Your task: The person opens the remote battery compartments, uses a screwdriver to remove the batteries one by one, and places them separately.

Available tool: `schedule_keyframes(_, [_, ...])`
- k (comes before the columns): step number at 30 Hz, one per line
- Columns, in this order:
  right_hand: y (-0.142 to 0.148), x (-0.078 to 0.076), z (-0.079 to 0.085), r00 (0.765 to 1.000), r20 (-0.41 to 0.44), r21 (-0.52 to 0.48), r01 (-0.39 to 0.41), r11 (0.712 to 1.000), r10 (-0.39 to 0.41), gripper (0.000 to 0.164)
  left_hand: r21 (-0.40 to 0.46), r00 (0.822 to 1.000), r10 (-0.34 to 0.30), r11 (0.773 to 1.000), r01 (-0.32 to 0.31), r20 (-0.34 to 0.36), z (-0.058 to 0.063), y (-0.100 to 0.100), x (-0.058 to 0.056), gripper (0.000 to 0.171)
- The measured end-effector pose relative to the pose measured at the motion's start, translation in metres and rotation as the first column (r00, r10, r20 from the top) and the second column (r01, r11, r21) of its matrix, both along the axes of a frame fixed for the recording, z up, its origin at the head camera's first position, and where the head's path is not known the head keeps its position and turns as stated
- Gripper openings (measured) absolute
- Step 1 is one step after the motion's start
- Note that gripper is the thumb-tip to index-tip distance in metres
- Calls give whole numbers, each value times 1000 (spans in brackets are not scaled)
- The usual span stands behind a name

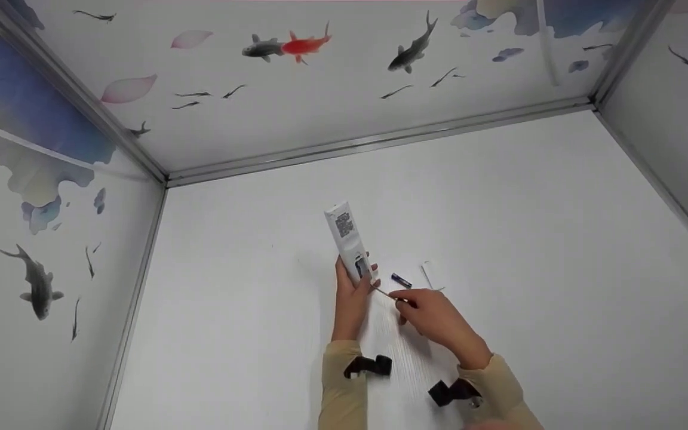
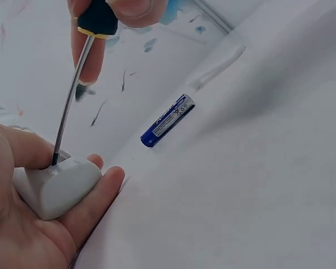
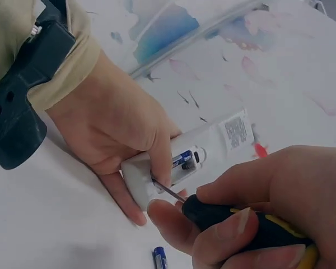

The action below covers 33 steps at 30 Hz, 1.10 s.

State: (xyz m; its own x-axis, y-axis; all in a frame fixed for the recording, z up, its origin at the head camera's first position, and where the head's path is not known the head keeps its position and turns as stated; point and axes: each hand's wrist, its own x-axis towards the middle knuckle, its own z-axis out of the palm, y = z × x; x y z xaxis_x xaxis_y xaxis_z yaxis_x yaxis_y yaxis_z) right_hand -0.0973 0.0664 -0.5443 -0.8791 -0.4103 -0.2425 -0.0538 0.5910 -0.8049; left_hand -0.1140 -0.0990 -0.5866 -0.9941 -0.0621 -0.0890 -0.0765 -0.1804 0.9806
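Observation:
My left hand (image 1: 353, 301) grips a white remote control (image 1: 346, 233), its back turned up and the battery compartment uncovered. One blue battery (image 3: 182, 159) sits inside the compartment, and the left thumb presses at its lower end. A screwdriver (image 3: 229, 218) with a dark and yellow handle is in my right hand (image 1: 433, 316), fingers curled round the handle. Its tip meets the compartment's end beside the left thumb, as the left wrist view shows. A second blue battery (image 2: 168, 120) lies loose on the white table, to the right of the remote.
Beyond the loose battery lies a thin white cover (image 1: 426, 275) on the table (image 1: 230, 298). Panels with painted fish and petals (image 1: 287, 48) stand along the back and sides, met by a grey metal edge strip (image 1: 380, 143). Each sleeve carries a black wrist camera (image 1: 374, 365).

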Motion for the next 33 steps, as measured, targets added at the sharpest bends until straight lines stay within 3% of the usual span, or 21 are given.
schedule_keyframes(5, [-3,-9,6,995,-24,50,-93,994,94,31,15,1000,10,1000,-11,17,-1,-2,0,65])
schedule_keyframes(13, [-2,-22,6,987,-28,61,-156,986,158,30,76,1000,25,997,-26,13,-3,-5,-1,62])
schedule_keyframes(21, [-2,-23,3,983,-74,72,-165,984,171,28,134,998,54,989,-58,29,-23,-6,-7,59])
schedule_keyframes(25, [-2,-21,-1,976,-132,73,-167,983,175,28,139,997,68,988,-70,19,-25,-5,-8,58])
schedule_keyframes(33, [1,-17,-8,973,-167,70,-147,987,157,28,141,997,76,987,-77,18,-28,-4,-8,50])
